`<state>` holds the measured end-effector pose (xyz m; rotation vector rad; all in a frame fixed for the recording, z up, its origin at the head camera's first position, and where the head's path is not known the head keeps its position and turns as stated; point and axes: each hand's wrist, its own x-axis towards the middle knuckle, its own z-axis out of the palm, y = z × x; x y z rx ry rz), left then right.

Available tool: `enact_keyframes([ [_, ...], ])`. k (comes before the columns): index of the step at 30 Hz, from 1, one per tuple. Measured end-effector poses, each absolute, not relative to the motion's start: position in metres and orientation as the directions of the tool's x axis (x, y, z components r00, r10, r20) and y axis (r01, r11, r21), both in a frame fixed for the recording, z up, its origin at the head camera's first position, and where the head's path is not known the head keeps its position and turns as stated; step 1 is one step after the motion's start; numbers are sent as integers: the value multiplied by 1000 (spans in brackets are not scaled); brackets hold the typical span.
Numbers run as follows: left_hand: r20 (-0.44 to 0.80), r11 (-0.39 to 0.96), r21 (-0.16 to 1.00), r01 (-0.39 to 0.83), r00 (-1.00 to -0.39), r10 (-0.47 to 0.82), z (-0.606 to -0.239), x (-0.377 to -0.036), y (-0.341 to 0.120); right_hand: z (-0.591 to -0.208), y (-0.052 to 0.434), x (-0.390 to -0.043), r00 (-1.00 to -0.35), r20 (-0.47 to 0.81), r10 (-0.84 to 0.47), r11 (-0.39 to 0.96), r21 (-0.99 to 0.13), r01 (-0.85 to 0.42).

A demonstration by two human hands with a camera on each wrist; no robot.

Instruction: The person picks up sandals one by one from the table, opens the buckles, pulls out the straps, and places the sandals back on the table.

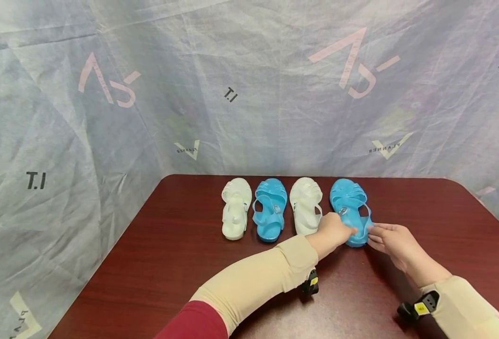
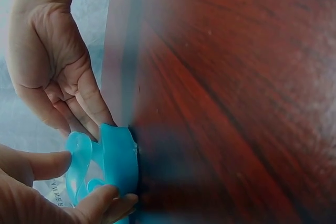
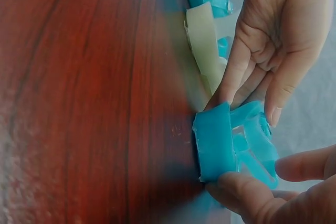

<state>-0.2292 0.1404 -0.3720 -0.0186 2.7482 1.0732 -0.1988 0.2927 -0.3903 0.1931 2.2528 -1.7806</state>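
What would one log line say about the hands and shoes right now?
left hand: fingers on right blue sandal heel | right hand: fingertips at same heel | four sandals in row on table

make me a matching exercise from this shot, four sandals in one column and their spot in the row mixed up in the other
Column one:
1. white sandal with no hand near it
2. blue sandal between the two white ones
3. white sandal beside the left hand
4. blue sandal held at the heel

Column two:
A. far right of the row, left hand and right hand at its heel
B. far left of the row
C. third from the left
D. second from the left

Pairs: 1-B, 2-D, 3-C, 4-A
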Motion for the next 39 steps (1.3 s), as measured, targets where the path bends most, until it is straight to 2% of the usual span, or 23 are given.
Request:
enact_keyframes([
  [6,-175,739,669,-84,-983,47,-375,-232,138,-390,292,-202,-953,-298,-64,220,-935,278],
  [17,-226,652,741,-158,-974,21,-374,-232,135,-389,291,-203,-953,-294,-79,217,-938,271],
  [21,-202,630,764,-139,-979,30,-370,-229,132,-384,287,-200,-962,-273,-18,225,-938,262],
  [26,-132,640,767,-47,-988,86,-357,-227,124,-372,277,-197,-974,-181,137,199,-958,206],
  [32,-65,521,853,16,-988,137,-347,-232,99,-358,260,-195,-974,-117,194,274,-947,168],
  [35,-50,452,892,16,-990,133,-348,-238,80,-354,252,-194,-983,-79,165,220,-969,115],
  [39,-39,378,926,7,-993,114,-349,-247,54,-346,238,-193,-996,-35,84,23,-999,37],
])
